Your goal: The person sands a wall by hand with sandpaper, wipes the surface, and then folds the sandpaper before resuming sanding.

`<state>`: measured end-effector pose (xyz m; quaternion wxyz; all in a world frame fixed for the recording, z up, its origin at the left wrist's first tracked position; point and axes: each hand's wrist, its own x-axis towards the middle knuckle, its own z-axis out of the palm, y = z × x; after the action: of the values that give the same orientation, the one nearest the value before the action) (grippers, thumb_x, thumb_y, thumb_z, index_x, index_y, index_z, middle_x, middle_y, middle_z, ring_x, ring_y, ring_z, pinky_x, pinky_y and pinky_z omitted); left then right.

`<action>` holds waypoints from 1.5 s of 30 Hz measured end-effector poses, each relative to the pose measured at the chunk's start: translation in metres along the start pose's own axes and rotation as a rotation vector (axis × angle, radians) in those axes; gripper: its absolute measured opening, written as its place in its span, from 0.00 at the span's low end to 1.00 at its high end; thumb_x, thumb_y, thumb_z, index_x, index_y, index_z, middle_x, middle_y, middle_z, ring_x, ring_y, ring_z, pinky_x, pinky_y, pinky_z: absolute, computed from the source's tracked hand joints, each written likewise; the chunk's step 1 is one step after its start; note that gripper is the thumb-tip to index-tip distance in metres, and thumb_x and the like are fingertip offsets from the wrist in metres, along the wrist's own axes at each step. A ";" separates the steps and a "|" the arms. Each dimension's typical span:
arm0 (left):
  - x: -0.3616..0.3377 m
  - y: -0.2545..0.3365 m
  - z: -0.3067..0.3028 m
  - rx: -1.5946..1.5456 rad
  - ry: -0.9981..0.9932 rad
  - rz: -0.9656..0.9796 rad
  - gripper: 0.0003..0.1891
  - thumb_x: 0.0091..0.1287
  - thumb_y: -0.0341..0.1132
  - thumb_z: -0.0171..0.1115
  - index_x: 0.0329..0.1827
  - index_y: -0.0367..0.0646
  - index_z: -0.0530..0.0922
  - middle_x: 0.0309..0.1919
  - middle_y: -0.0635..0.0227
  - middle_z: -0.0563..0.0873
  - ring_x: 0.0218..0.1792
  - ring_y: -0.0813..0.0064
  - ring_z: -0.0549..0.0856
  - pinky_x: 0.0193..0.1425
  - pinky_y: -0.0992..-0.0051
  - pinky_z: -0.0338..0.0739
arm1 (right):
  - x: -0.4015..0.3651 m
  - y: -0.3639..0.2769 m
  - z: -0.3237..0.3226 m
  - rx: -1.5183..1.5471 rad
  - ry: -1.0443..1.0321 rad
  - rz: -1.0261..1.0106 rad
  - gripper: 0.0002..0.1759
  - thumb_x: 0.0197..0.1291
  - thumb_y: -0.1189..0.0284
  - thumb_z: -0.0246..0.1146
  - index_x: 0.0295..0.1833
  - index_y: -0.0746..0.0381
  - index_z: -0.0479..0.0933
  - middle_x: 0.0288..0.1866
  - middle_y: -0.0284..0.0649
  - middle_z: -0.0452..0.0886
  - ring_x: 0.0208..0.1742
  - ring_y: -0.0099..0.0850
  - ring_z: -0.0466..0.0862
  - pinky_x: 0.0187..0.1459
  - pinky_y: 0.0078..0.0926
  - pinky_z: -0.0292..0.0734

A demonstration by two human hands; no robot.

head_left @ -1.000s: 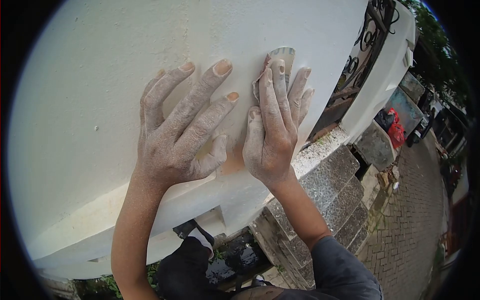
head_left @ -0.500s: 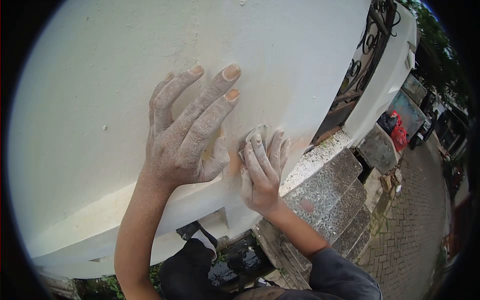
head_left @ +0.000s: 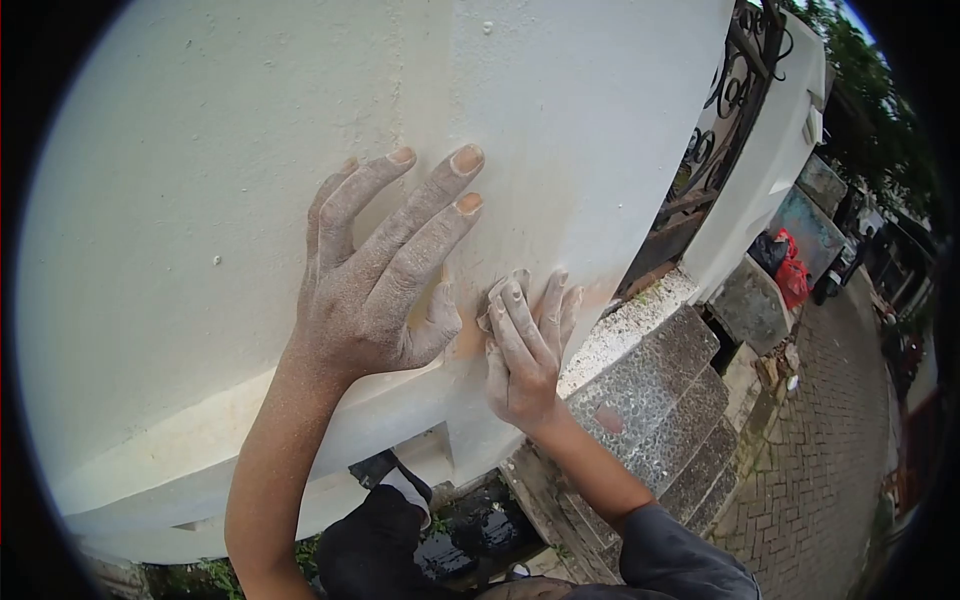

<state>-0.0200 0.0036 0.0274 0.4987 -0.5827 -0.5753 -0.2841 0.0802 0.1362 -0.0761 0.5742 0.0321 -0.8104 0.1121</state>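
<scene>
Ok, hands are well apart, both at the wall [head_left: 250, 150]. Left hand [head_left: 365, 285] has fingers spread and bent, nothing seen in it; fingertips look to be on the paint, palm contact I can't tell. Right hand [head_left: 526, 370], at 4 o'clock from the left, is closed over a pale crumpled sheet [head_left: 504, 283], pinning it to the wall; edge pokes out at 11 o'clock of the fingers. How the thumb grips it is hidden. Both hands are coated in white dust. Risks, my read: dusty fingers have poor grip, so the sheet could slide or bunch under them. Fold looks uneven, so pressure may land on one ridge and mark the paint. Fingertips sit close to the sheet's edge, so skin could scrape the wall if it shifts. Footing looks worse: the wet channel [head_left: 490, 525] is at 6 o'clock from the right hand, rough steps [head_left: 660, 385] at 3, so leaning too far or the left palm slipping on dust could tip the person that way. Metal gate [head_left: 725, 130] at 1 o'clock could catch knuckles on a long reach.
</scene>
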 end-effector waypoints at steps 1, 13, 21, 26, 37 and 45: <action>0.000 0.000 0.000 -0.002 0.003 0.001 0.31 0.44 0.32 0.58 0.57 0.57 0.69 0.60 0.75 0.71 0.63 0.66 0.64 0.68 0.57 0.56 | 0.021 -0.002 -0.007 -0.033 0.012 -0.014 0.22 0.50 0.78 0.56 0.54 0.61 0.74 0.63 0.40 0.68 0.70 0.58 0.48 0.63 0.63 0.28; -0.003 -0.004 0.002 -0.029 0.028 0.013 0.30 0.49 0.35 0.56 0.61 0.53 0.65 0.60 0.71 0.72 0.63 0.63 0.64 0.67 0.54 0.55 | 0.049 -0.020 -0.010 0.001 0.053 -0.005 0.19 0.52 0.75 0.56 0.52 0.59 0.76 0.62 0.36 0.69 0.69 0.55 0.51 0.63 0.63 0.26; -0.004 -0.005 -0.001 -0.079 -0.001 0.011 0.37 0.41 0.31 0.48 0.63 0.48 0.62 0.60 0.67 0.71 0.63 0.62 0.64 0.67 0.52 0.52 | -0.004 -0.016 0.002 0.038 -0.048 -0.003 0.22 0.52 0.76 0.56 0.55 0.59 0.73 0.64 0.36 0.67 0.70 0.57 0.49 0.62 0.63 0.26; -0.002 -0.004 -0.002 -0.118 0.001 -0.021 0.40 0.40 0.33 0.48 0.66 0.43 0.59 0.61 0.63 0.70 0.62 0.61 0.64 0.67 0.52 0.53 | 0.075 -0.027 -0.010 0.031 0.125 -0.031 0.19 0.53 0.76 0.55 0.53 0.59 0.75 0.62 0.37 0.69 0.69 0.56 0.51 0.62 0.63 0.25; -0.003 -0.004 0.000 -0.111 -0.020 0.009 0.42 0.39 0.34 0.47 0.66 0.35 0.57 0.62 0.59 0.69 0.62 0.59 0.64 0.66 0.52 0.54 | 0.069 -0.018 -0.016 -0.040 0.090 -0.041 0.19 0.51 0.75 0.56 0.52 0.59 0.76 0.61 0.38 0.70 0.69 0.55 0.53 0.62 0.64 0.26; -0.004 -0.003 -0.001 -0.110 -0.022 -0.004 0.41 0.40 0.33 0.47 0.65 0.34 0.58 0.59 0.55 0.70 0.61 0.58 0.64 0.66 0.53 0.55 | -0.025 -0.011 0.003 -0.020 -0.093 0.041 0.20 0.50 0.75 0.56 0.52 0.57 0.76 0.61 0.36 0.71 0.68 0.55 0.54 0.62 0.66 0.28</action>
<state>-0.0235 0.0010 0.0246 0.4590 -0.6113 -0.5653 -0.3099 0.0875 0.1225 -0.0986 0.5340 0.0149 -0.8376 0.1141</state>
